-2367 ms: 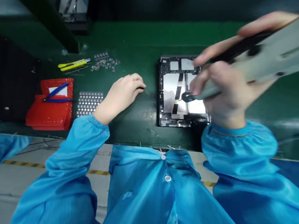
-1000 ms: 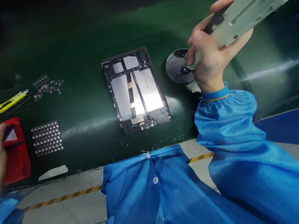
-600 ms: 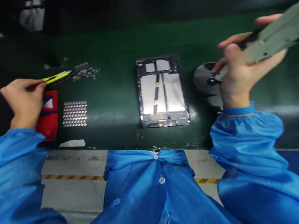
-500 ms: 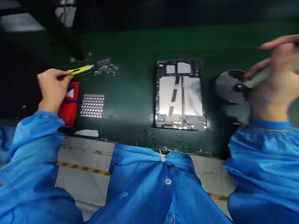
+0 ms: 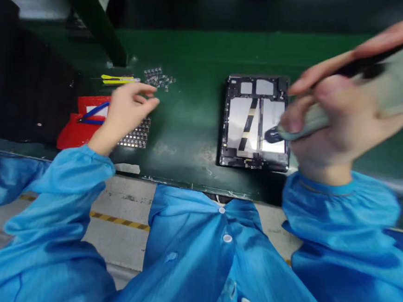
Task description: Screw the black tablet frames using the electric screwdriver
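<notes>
My left hand (image 5: 128,108) hovers over the grid of small parts (image 5: 135,136), its fingers curved and apart with nothing seen between them. Beyond it lies a yellow-handled tool (image 5: 117,79) with a metal end. My right hand (image 5: 324,118), smeared by motion, is wrapped round a pale grey hand-held tool (image 5: 396,80) whose kind I cannot make out. Its dark tip (image 5: 273,135) appears over the right side of an opened tablet (image 5: 234,129). Silver panels, a slanting dark ribbon cable (image 5: 248,126) and black edges show inside the tablet.
Small metal pieces (image 5: 161,82) lie loose behind my left hand. A blue-handled tool (image 5: 95,112) rests on a red packet (image 5: 71,133) at the left. A green post (image 5: 103,33) rises from the green bench top (image 5: 185,124). A pale scrap (image 5: 128,168) lies by the front edge.
My left hand has left the yellow-handled tool and moved right. My right hand has swung left with the grey tool to the tablet. The round metal disc at the right is no longer visible.
</notes>
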A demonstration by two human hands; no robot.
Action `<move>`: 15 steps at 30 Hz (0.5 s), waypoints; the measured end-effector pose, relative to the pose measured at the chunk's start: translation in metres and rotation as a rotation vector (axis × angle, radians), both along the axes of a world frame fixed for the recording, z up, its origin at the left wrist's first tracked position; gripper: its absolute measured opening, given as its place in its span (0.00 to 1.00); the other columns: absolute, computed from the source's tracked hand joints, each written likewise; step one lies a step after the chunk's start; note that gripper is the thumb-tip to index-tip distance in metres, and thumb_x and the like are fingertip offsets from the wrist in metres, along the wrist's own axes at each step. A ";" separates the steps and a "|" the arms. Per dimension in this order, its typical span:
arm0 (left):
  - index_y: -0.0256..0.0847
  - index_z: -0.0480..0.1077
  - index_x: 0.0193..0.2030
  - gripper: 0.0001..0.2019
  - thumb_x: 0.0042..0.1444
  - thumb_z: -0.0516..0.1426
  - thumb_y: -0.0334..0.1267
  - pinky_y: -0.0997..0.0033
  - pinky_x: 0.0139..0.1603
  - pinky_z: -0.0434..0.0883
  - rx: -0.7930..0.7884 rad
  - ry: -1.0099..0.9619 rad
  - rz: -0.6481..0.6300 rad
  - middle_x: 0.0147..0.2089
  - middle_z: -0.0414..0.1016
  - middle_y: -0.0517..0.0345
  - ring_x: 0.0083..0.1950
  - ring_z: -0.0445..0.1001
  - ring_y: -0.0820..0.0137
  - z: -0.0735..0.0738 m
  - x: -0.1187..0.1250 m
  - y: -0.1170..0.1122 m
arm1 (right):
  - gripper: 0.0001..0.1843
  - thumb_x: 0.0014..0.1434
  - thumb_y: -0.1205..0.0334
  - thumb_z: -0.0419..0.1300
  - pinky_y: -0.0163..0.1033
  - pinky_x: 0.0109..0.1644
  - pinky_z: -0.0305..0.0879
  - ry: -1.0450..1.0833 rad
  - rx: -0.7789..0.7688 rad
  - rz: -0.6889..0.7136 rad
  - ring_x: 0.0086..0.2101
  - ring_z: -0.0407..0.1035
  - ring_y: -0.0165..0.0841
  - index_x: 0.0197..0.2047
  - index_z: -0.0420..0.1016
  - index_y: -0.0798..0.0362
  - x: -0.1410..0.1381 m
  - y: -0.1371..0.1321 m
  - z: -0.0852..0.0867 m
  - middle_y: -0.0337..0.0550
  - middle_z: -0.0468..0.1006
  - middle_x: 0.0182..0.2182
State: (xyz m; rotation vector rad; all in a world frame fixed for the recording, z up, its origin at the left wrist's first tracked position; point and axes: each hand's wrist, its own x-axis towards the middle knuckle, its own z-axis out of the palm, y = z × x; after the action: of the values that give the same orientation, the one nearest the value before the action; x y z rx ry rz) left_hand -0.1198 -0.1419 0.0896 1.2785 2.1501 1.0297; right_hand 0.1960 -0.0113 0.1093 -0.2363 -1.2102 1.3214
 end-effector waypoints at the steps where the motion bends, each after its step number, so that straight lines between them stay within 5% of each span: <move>1: 0.36 0.81 0.57 0.14 0.66 0.71 0.33 0.76 0.44 0.74 -0.007 -0.153 -0.064 0.46 0.84 0.63 0.39 0.79 0.77 -0.003 0.028 0.003 | 0.21 0.57 0.62 0.72 0.26 0.19 0.56 0.021 0.082 -0.002 0.30 0.72 0.25 0.47 0.66 0.57 -0.012 -0.005 -0.005 0.39 0.67 0.36; 4: 0.34 0.79 0.53 0.10 0.66 0.69 0.28 0.70 0.43 0.80 -0.095 -0.581 -0.250 0.42 0.84 0.53 0.39 0.83 0.70 -0.017 0.099 0.015 | 0.17 0.60 0.63 0.68 0.23 0.19 0.52 -0.040 0.191 0.076 0.28 0.69 0.21 0.48 0.66 0.55 -0.036 -0.017 -0.019 0.38 0.67 0.33; 7: 0.35 0.75 0.49 0.07 0.67 0.66 0.24 0.69 0.44 0.83 -0.112 -0.820 -0.278 0.41 0.82 0.54 0.40 0.84 0.70 -0.032 0.138 0.029 | 0.15 0.63 0.63 0.65 0.23 0.21 0.56 -0.111 0.203 0.141 0.29 0.69 0.18 0.48 0.63 0.55 -0.044 -0.026 -0.023 0.38 0.68 0.33; 15: 0.38 0.68 0.48 0.23 0.55 0.70 0.16 0.73 0.37 0.80 -0.011 -0.884 -0.317 0.35 0.79 0.62 0.35 0.81 0.71 -0.049 0.151 0.045 | 0.13 0.65 0.64 0.62 0.26 0.25 0.53 -0.212 0.227 0.158 0.26 0.65 0.17 0.48 0.60 0.56 -0.041 -0.027 -0.018 0.36 0.69 0.33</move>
State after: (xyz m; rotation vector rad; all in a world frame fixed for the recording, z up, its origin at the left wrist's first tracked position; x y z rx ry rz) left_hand 0.0312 -0.0964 0.0409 0.8652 1.2410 1.1460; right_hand 0.1551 -0.0385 0.0915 -0.1211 -1.5737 1.3039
